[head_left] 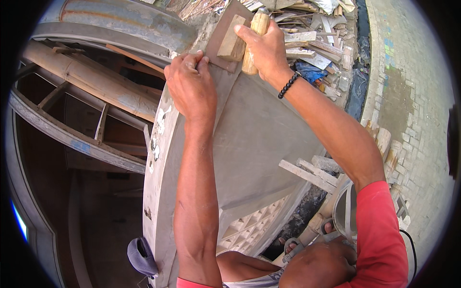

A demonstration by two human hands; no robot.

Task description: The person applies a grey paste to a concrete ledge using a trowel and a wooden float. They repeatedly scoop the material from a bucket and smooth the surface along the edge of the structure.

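Right hand (270, 50) on float (232, 13), left hand (193, 89) beside it

Right: fingers closed round float's round wooden handle (249, 62). Left: fingers bunched, fingertips by plate's near corner; can't tell if anything's pinched. Float sits at far part of grey wall's (269, 139) top edge. Outward: bamboo pole (91, 79) left, scrap wood pile (331, 45) beyond right hand, paved road (425, 139) far right.

Free room spans the grey wall (261, 144) between left forearm (196, 192) and right forearm (331, 125), the wooden float (233, 39) blocking its far end.
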